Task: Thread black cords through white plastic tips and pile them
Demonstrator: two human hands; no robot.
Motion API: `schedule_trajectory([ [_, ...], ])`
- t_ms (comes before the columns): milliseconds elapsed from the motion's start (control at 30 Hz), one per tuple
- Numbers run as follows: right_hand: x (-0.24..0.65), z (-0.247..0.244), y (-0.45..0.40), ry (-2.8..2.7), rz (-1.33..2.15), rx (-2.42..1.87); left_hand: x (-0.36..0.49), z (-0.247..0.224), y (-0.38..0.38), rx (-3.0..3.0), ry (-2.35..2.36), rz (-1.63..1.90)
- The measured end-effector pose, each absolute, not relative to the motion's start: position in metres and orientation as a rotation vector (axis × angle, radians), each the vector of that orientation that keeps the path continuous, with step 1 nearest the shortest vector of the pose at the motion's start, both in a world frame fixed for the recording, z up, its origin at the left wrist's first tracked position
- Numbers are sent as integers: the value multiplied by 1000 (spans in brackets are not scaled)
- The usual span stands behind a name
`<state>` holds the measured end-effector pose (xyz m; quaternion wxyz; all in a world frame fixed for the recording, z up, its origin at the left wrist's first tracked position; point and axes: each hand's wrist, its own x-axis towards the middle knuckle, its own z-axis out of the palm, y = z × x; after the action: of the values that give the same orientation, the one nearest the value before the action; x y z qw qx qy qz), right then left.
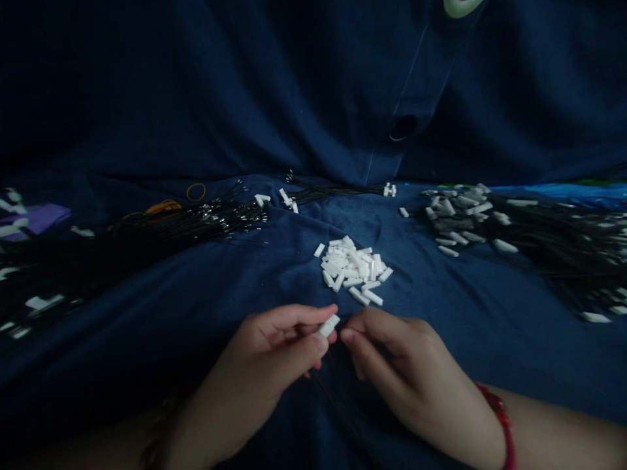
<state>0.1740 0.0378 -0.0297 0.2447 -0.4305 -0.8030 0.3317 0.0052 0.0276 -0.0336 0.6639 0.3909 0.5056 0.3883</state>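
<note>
Between its thumb and fingers, my left hand [274,356] holds a small white connector [329,324] with a row of slots. My right hand [401,365] is just right of the connector, thumb and index finger pinched together; whatever lies between them is too small to make out. Thin black wires [337,401] trail down below my hands. Beyond my hands a pile of white connectors [355,264] lies on the dark blue cloth [284,274].
At the left lie black wires [161,241] with bright tips, near an orange bundle [163,207] and a purple piece [44,219]. At the right are wires with white connectors [460,205] and a blue bundle [563,192]. Cloth hangs behind.
</note>
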Motion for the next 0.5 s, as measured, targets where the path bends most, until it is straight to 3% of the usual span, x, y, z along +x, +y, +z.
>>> schedule_trajectory([
  [267, 173, -32, 40, -2180, 896, -1104, 6, -32, 29, 853, 1123, 882],
  [500, 186, -39, 42, -2354, 574, -998, 2, -33, 30, 713, 1065, 940],
])
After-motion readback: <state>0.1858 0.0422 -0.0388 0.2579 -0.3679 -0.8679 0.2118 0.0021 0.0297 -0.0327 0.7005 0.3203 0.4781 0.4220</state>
